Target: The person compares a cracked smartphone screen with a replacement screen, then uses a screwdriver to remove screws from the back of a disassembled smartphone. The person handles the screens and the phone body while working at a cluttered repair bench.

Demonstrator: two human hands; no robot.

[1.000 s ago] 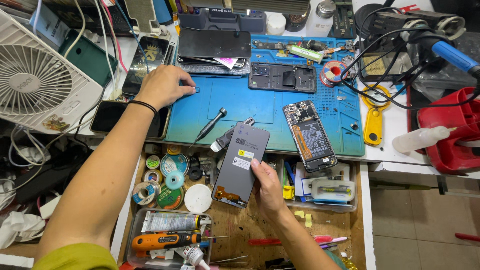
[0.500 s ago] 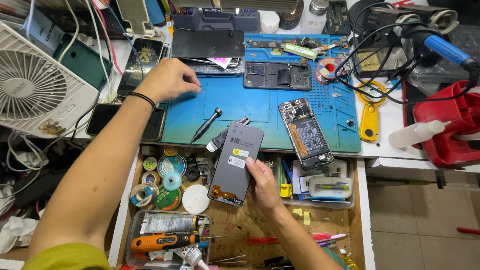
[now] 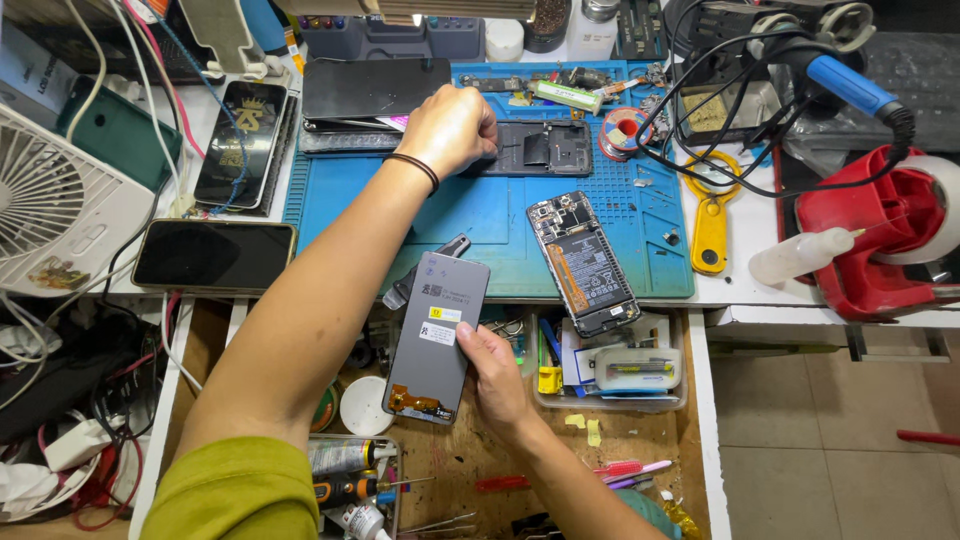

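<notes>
Here my right hand (image 3: 497, 378) gripped a grey replacement screen panel (image 3: 437, 335) by its long edge, thumb over the back, held above the open drawer at 6 o'clock from the blue mat (image 3: 470, 215). Panel's back faced up: flat grey, small yellow and white stickers, an orange flex tail at its lower end. My left hand (image 3: 450, 128) reached to 12 o'clock, fingers curled and pressing at the edge of a dark phone frame (image 3: 545, 148); whether they pinched anything, I could not tell.

Judged progress: middle of the job. The opened phone (image 3: 582, 262) lay on the mat at 3 o'clock from the panel, battery and boards exposed, no screen on it. Panel not yet fitted; closing up all remained.
</notes>
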